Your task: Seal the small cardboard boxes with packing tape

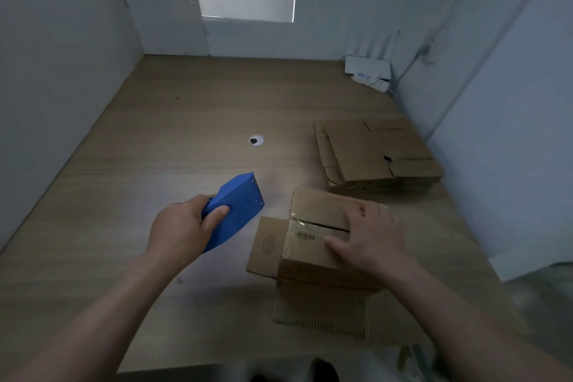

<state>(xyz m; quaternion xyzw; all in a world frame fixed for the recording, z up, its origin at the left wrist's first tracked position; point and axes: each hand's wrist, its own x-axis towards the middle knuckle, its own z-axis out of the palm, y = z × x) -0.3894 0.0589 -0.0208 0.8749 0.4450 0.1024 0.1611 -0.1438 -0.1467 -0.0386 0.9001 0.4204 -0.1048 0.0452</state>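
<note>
A small cardboard box stands on the wooden desk, its top flaps folded down with a dark seam and a strip of clear tape across them. One side flap sticks out flat to the left. My right hand lies flat on the box top, fingers spread. My left hand grips a blue tape dispenser to the left of the box, held just above the desk. No tape roll is visible from this side.
A stack of flattened cardboard boxes lies behind the box at the right. A cable hole sits mid-desk. A white router stands in the far right corner. White walls enclose the desk on three sides.
</note>
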